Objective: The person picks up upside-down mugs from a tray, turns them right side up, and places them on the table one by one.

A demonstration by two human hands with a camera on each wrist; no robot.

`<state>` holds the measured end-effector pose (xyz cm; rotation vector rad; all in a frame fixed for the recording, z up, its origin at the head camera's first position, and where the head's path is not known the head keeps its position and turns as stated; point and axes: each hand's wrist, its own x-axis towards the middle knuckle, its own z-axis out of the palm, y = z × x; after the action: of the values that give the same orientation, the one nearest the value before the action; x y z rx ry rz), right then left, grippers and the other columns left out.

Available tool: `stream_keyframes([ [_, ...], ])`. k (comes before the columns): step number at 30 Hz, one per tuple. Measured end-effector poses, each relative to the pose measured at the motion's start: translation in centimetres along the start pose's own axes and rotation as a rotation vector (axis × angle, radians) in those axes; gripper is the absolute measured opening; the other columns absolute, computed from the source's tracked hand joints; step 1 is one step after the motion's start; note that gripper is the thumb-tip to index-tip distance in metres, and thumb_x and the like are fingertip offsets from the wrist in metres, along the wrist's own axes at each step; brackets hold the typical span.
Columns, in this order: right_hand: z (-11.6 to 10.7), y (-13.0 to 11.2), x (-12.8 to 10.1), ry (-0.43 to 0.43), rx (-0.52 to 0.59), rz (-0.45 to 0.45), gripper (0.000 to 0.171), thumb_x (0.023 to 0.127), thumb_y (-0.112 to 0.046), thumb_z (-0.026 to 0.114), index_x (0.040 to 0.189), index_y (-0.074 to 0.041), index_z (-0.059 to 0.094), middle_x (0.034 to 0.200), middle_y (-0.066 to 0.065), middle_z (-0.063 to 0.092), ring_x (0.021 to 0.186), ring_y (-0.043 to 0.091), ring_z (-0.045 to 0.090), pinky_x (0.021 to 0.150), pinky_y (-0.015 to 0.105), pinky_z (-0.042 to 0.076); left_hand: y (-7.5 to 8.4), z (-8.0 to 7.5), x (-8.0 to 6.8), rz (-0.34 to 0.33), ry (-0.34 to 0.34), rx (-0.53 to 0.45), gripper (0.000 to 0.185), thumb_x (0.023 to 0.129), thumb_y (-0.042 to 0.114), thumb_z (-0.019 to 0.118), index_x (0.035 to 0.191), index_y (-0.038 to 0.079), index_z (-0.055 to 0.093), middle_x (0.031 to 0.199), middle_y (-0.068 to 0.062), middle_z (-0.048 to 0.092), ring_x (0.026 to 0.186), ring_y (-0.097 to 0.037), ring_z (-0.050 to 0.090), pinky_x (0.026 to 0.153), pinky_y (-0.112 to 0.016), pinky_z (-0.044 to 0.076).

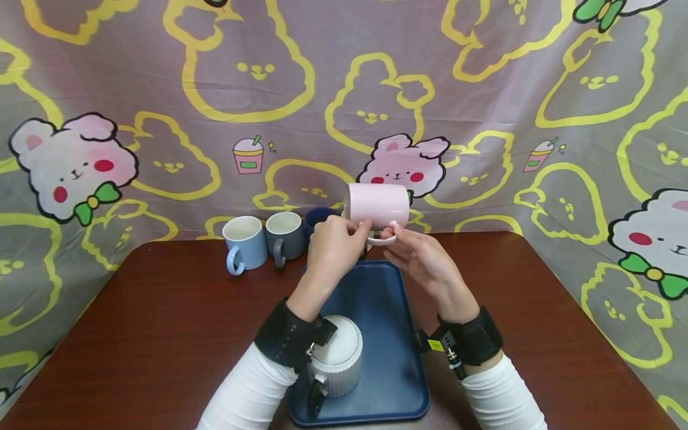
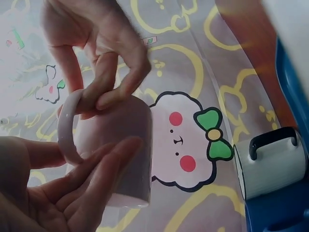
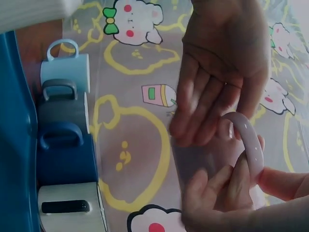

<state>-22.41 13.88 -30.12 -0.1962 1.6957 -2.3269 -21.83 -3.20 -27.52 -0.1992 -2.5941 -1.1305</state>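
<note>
A pink mug [image 1: 378, 203] is held on its side above the far end of the tray, its rim end to the left and its handle [image 2: 69, 128] pointing down. My left hand [image 1: 334, 246] holds the rim end, with fingers along the mug's body. My right hand [image 1: 430, 263] pinches the handle; in the right wrist view its thumb presses the handle's outer side and its fingers reach the mug's wall. The left wrist view shows both hands close together on the mug [image 2: 137, 121]. The inside of the mug is hidden from me.
A blue tray [image 1: 384, 310] bears a ribbed grey-white mug [image 1: 338, 379], flat end up, with a black handle. Light blue [image 1: 246, 242], grey [image 1: 287, 236] and navy [image 3: 67, 154] mugs stand along the back left, beside a white mug [image 3: 72, 222] with a black handle. A patterned curtain [image 1: 484, 107] hangs behind.
</note>
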Motion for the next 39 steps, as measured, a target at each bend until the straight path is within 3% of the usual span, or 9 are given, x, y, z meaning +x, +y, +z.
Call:
stream_keyframes([
  [7, 0.2, 0.3, 0.1, 0.028, -0.022, 0.045, 0.030, 0.100, -0.025, 0.047, 0.085, -0.023, 0.073, 0.078, -0.011, 0.070, 0.084, 0.008, 0.054, 0.075, 0.026, 0.034, -0.5, 0.1, 0.4, -0.076, -0.042, -0.253, 0.034, 0.092, 0.033, 0.061, 0.082, 0.005, 0.076, 0.066, -0.006, 0.071, 0.059, -0.013, 0.068, 0.054, -0.025, 0.054],
  [12, 0.3, 0.4, 0.2, 0.000, -0.003, 0.040, 0.032, 0.101, -0.025, 0.045, 0.085, -0.023, 0.073, 0.078, -0.011, 0.071, 0.084, 0.007, 0.053, 0.073, 0.026, 0.031, -1.0, 0.2, 0.7, -0.126, -0.122, -0.573, 0.033, 0.093, 0.026, 0.060, 0.090, -0.005, 0.071, 0.073, -0.015, 0.071, 0.066, -0.021, 0.071, 0.063, -0.032, 0.058],
  [16, 0.3, 0.5, 0.2, -0.004, 0.009, 0.036, 0.032, 0.101, -0.024, 0.044, 0.086, -0.023, 0.072, 0.080, -0.011, 0.071, 0.084, 0.007, 0.054, 0.072, 0.026, 0.030, -1.1, 0.2, 0.9, -0.198, -0.215, -0.806, 0.033, 0.095, 0.021, 0.057, 0.094, -0.010, 0.066, 0.074, -0.011, 0.069, 0.067, -0.017, 0.070, 0.069, -0.033, 0.059],
  [20, 0.3, 0.5, 0.2, -0.016, 0.025, 0.030, 0.033, 0.101, -0.024, 0.043, 0.086, -0.024, 0.073, 0.080, -0.010, 0.070, 0.085, 0.009, 0.052, 0.073, 0.027, 0.028, -1.1, 0.4, 1.3, -0.295, -0.279, -0.963, 0.029, 0.097, 0.018, 0.054, 0.096, -0.009, 0.063, 0.073, -0.003, 0.064, 0.067, -0.012, 0.066, 0.072, -0.030, 0.058],
  [26, 0.5, 0.3, 0.2, -0.030, 0.050, 0.045, 0.038, 0.102, -0.024, 0.040, 0.084, -0.023, 0.074, 0.073, -0.009, 0.067, 0.084, 0.010, 0.049, 0.070, 0.029, 0.024, -0.9, 0.5, 1.4, -0.377, -0.319, -1.206, 0.020, 0.099, 0.011, 0.048, 0.084, 0.003, 0.060, 0.072, -0.001, 0.062, 0.068, -0.010, 0.062, 0.079, -0.031, 0.054],
  [30, 0.4, 0.4, 0.2, -0.063, 0.074, 0.053, 0.040, 0.103, -0.023, 0.037, 0.087, -0.023, 0.074, 0.079, -0.010, 0.071, 0.085, 0.009, 0.049, 0.070, 0.029, 0.025, -0.7, 0.6, 1.3, -0.392, -0.321, -1.289, 0.023, 0.099, 0.011, 0.047, 0.080, 0.005, 0.059, 0.072, -0.002, 0.061, 0.071, -0.010, 0.063, 0.080, -0.031, 0.053],
  [33, 0.3, 0.3, 0.2, -0.100, 0.107, 0.070, 0.043, 0.104, -0.024, 0.034, 0.088, -0.022, 0.074, 0.087, -0.011, 0.071, 0.087, 0.009, 0.049, 0.071, 0.028, 0.026, -0.5, 0.6, 1.3, -0.368, -0.321, -1.298, 0.023, 0.099, 0.010, 0.047, 0.079, 0.005, 0.058, 0.071, -0.002, 0.062, 0.071, -0.010, 0.064, 0.073, -0.026, 0.053],
  [39, 0.3, 0.1, 0.0, -0.111, 0.173, 0.099, 0.036, 0.103, -0.027, 0.036, 0.098, -0.016, 0.070, 0.100, -0.006, 0.065, 0.093, 0.014, 0.044, 0.072, 0.027, 0.031, -0.1, 0.6, 1.2, -0.327, -0.306, -1.256, 0.016, 0.099, 0.010, 0.047, 0.099, -0.002, 0.057, 0.073, -0.001, 0.065, 0.071, -0.009, 0.065, 0.071, -0.025, 0.053],
])
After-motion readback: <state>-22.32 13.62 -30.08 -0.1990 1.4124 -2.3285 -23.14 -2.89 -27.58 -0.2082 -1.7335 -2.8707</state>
